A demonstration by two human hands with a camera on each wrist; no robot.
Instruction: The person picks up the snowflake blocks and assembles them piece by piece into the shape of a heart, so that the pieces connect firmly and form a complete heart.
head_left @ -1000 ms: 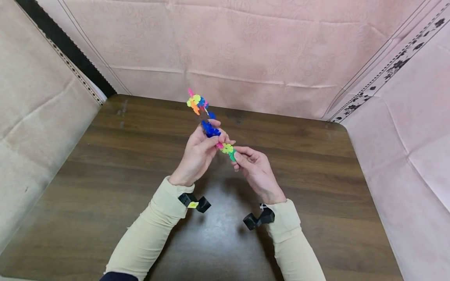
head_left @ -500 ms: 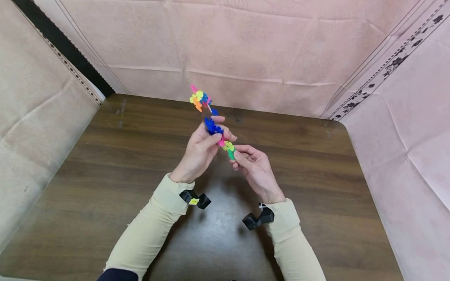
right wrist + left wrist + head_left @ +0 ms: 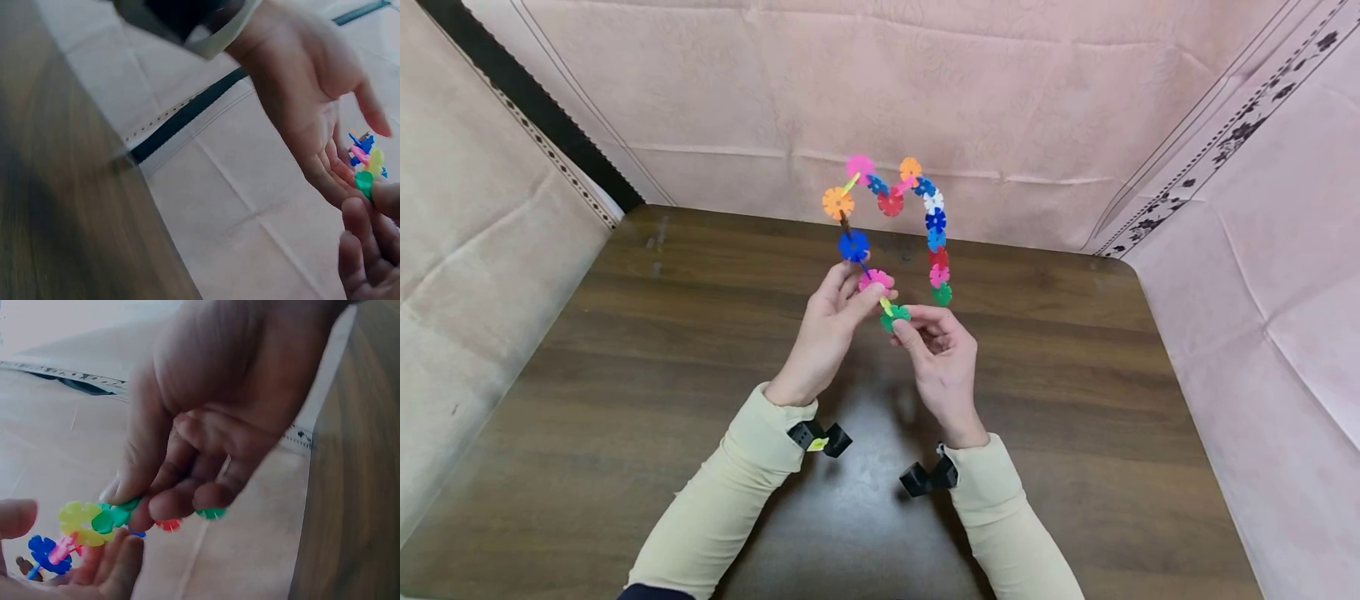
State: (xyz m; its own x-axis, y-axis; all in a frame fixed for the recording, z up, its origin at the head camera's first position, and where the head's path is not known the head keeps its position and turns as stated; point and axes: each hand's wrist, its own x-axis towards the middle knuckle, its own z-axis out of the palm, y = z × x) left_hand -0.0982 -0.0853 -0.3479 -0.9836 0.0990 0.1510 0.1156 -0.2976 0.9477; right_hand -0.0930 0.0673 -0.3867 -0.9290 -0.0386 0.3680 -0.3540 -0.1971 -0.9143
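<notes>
Coloured snowflake-shaped plastic discs are linked into a chain, held up above the table in a heart-like outline. In the head view, a pink disc (image 3: pixel 875 280) and a blue disc (image 3: pixel 853 246) lie by my left hand (image 3: pixel 820 342). Both wrist views show its thumb standing apart from its fingers, with the chain passing between them; the fingers (image 3: pixel 115 565) lie behind the discs. My right hand (image 3: pixel 943 358) pinches a green disc (image 3: pixel 112 517) at the chain's near end, joined to a yellow disc (image 3: pixel 84 520). Another green disc (image 3: pixel 942 293) ends the right side, above the right hand.
A brown wooden table (image 3: pixel 625 433) lies below both hands. Pale pink cloth (image 3: pixel 1000 100) hangs behind it and on both sides. A small black camera (image 3: pixel 928 477) is strapped to the right wrist, another (image 3: pixel 820 437) to the left.
The chain has turned from a bunched, edge-on view to a spread outline, its far part swinging right. The left thumb stands away from the discs, and the right hand still pinches the green one.
</notes>
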